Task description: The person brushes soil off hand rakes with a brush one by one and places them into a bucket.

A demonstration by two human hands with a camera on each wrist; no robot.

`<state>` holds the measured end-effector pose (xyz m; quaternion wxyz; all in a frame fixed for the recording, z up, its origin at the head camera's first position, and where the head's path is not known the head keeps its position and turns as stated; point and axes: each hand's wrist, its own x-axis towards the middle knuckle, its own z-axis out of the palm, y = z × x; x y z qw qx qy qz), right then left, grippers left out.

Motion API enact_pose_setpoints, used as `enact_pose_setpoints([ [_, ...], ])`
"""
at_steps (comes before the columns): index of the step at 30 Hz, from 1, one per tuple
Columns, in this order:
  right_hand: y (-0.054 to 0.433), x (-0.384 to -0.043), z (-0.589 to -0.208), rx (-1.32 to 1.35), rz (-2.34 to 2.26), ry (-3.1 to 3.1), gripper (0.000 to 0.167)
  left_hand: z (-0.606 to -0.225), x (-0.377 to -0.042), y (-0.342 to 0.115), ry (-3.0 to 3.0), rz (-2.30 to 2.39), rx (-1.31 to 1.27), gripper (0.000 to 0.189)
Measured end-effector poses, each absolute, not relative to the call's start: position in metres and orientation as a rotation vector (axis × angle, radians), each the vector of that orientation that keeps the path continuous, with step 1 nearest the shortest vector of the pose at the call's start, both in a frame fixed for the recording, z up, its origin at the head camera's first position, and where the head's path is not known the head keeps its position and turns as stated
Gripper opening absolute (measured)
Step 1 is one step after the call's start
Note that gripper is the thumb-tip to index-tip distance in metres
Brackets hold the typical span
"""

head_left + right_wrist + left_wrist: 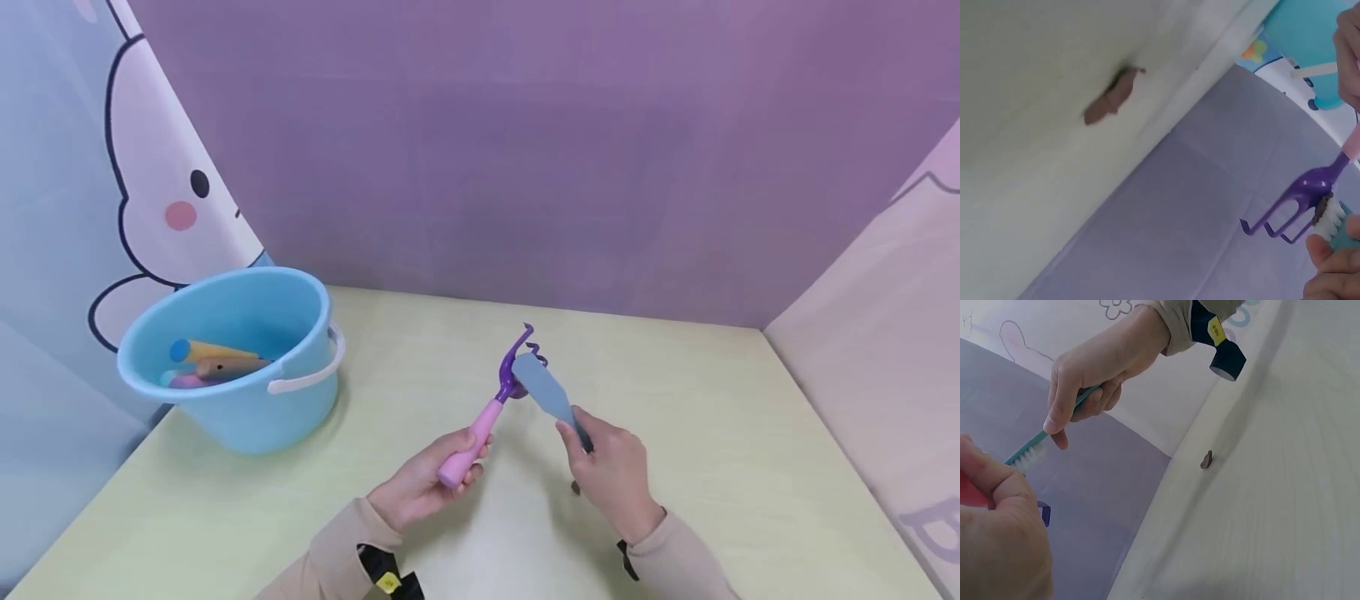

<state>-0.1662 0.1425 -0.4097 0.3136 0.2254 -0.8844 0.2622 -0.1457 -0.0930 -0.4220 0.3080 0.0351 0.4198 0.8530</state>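
Observation:
In the head view my left hand (423,487) grips the pink handle of a small hand rake (472,446), its purple tines pointing up and away. My right hand (615,467) holds a blue-green brush (543,387) by its handle, with the brush head over the base of the tines. White bristles (1333,220) show in the right wrist view, against a brown clump (1322,209) on the rake. On the table below lies a flat brown piece (1110,97), mostly hidden behind my right hand in the head view.
A light blue bucket (262,421) with a white handle stands on the table at the left. Several toy-like things (225,367) lie inside it. A purple cloth (540,183) hangs behind the pale table (720,417), with printed cloths at both sides.

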Motion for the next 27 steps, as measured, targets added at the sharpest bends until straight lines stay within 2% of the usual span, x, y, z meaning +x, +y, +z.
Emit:
enact_pose_setpoints([
  [12,0.143,-0.171,-0.417,0.595,0.834,-2.324,0.014,-0.421,-0.146,-0.088,1.055,2.273,0.109,0.036],
  [19,0.142,-0.166,-0.408,0.433,1.152,-2.522,0.019,-0.418,-0.149,-0.089,1.157,2.244,0.126,0.039],
  [27,0.143,-0.166,-0.403,0.293,1.395,-2.539,0.014,-0.416,-0.15,-0.089,1.249,2.237,0.129,0.046],
])
